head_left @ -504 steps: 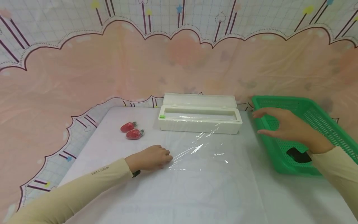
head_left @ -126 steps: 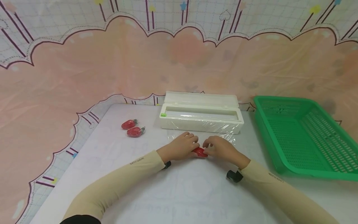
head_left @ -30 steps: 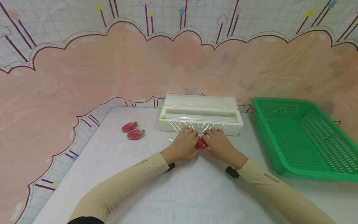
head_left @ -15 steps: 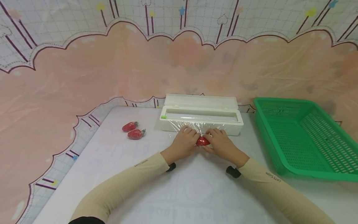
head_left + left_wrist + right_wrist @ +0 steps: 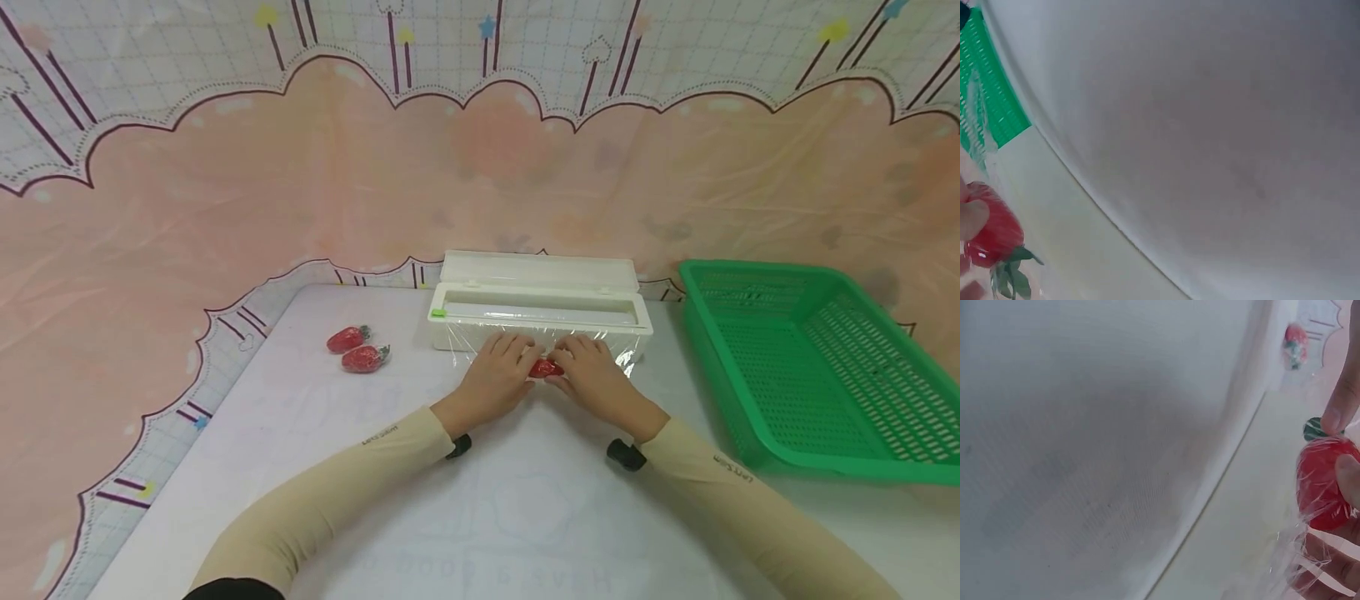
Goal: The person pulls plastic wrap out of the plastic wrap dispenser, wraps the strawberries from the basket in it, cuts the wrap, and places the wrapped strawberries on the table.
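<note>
In the head view a red strawberry (image 5: 545, 368) with green leaves lies between both hands, just in front of the white cling film box (image 5: 536, 337). My left hand (image 5: 491, 375) pinches one end and my right hand (image 5: 596, 377) pinches the other. Clear cling film (image 5: 626, 357) stretches from the box down to the fingers. In the left wrist view the thumb presses the film-covered strawberry (image 5: 997, 228). The right wrist view has wrinkled film round the strawberry (image 5: 1322, 487), with a thumb on its side and a finger at the leaves.
Two more strawberries, a rear one (image 5: 348, 338) and a front one (image 5: 365, 359), lie to the left on the white table (image 5: 450, 517). A green plastic basket (image 5: 840, 375) stands at the right. The box lid (image 5: 538, 271) is raised at the back.
Earlier the right hand was over the basket and the film was spread out across the table. Since then both hands have taken a strawberry and moved it, wrapped in film, up toward the box.
</note>
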### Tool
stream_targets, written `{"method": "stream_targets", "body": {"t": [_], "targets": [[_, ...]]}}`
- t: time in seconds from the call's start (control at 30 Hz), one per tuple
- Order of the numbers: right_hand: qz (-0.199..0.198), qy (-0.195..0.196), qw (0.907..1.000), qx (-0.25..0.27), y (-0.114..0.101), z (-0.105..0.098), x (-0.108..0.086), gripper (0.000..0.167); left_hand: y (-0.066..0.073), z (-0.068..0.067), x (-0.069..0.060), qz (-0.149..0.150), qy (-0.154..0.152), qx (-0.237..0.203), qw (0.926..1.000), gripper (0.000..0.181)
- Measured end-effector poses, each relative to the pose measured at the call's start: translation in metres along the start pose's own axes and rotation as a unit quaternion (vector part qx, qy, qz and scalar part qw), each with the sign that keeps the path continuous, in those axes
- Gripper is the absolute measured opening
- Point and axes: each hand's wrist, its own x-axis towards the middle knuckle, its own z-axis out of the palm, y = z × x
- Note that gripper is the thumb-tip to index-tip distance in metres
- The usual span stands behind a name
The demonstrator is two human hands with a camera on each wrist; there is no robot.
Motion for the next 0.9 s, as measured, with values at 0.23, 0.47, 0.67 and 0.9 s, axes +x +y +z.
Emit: {"method": "stream_targets", "body": {"t": [0.23, 0.47, 0.67, 0.9], "targets": [[0.024, -0.024, 0.9993, 0.012, 0.001, -0.004, 0.003, 0.027, 0.002, 0.000, 0.002, 0.025, 0.025, 0.021, 0.9992, 0.041], [0.038, -0.053, 0.9976, 0.024, 0.002, -0.002, 0.007, 0.028, 0.000, 0.003, 0.008, -0.019, -0.053, -0.016, 0.9983, 0.049], [0.043, -0.064, 0.9967, 0.023, 0.002, -0.005, 0.010, 0.027, -0.006, 0.007, 0.008, -0.070, -0.077, -0.049, 0.9934, 0.042], [0.042, -0.075, 0.9962, 0.015, 0.004, -0.005, 0.011, 0.022, -0.005, 0.010, 0.008, -0.047, -0.046, -0.017, 0.9977, 0.046]]}}
